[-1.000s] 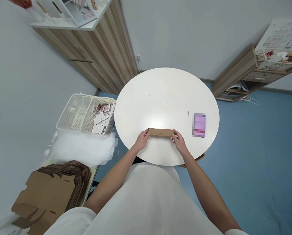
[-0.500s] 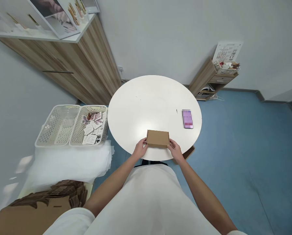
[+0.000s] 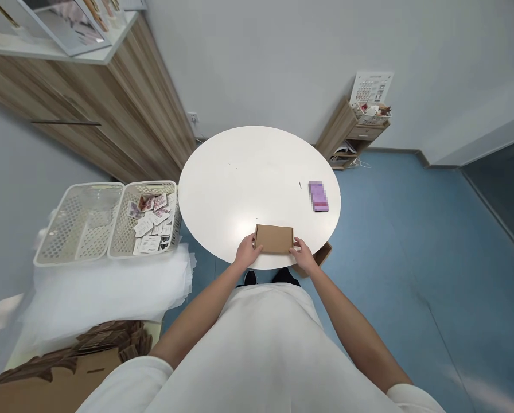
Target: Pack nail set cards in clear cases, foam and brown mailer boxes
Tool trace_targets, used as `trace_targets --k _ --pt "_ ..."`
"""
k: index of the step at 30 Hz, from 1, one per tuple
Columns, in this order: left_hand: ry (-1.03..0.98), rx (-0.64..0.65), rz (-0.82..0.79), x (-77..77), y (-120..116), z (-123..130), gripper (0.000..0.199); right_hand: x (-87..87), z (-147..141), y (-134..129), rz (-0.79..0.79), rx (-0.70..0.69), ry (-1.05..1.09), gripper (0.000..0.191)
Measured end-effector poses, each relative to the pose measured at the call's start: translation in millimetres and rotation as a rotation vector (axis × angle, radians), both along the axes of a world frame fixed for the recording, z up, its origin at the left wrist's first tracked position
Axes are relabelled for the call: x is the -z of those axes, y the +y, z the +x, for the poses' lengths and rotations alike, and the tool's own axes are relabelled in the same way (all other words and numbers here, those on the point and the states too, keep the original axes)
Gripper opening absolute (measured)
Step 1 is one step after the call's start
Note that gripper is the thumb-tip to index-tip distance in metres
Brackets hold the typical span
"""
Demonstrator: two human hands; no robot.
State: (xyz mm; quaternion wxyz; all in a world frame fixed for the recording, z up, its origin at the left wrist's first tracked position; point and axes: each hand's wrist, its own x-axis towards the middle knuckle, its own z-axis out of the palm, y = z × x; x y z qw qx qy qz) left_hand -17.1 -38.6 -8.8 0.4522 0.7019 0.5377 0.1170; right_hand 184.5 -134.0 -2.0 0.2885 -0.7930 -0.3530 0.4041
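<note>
A small brown cardboard box (image 3: 274,238), its lid closed, is at the near edge of the white oval table (image 3: 240,195). My left hand (image 3: 248,251) grips its left end, thumb on the near corner and fingers along the side. On the opposite end, my right hand (image 3: 302,253) holds the box the same way. The box's underside is hidden, so I cannot tell whether it rests on the tabletop. Towards the table's right edge lies a blurred purple item (image 3: 318,197), with a tiny dark object (image 3: 300,184) beside it.
Left of the table stand white plastic baskets; one basket (image 3: 175,218) holds several printed cards. Nearer me lie white sheets (image 3: 111,292) and stacked flat cardboard (image 3: 80,373). An open brown carton (image 3: 324,254) sits below the table's right edge. A wooden cabinet (image 3: 136,86) and small shelf (image 3: 337,129) stand behind.
My view has shifted, so the surroundings appear further left. The box now shows more of its top and less of its near side. Both hands remain on its ends.
</note>
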Motion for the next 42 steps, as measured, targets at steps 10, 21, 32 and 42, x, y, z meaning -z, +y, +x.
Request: trace_targets --k 10,21,32,42 --pt "-0.061 0.071 0.031 -11.3 -5.2 43.9 0.055 -0.4 31.4 -23.8 0.161 0.139 0.129 0.053" --pt "-0.069 0.552 -0.015 -29.2 -64.1 236.4 0.052 4.5 159.1 -137.5 0.100 0.587 -0.132 0.054" --pt "0.120 0.661 0.005 -4.4 -76.8 320.7 0.064 16.9 224.7 -160.5 0.045 0.518 -0.070 0.072" --pt "0.106 0.604 -0.180 -26.4 -86.4 257.7 0.058 14.0 213.4 -156.0 0.122 0.380 0.035 0.066"
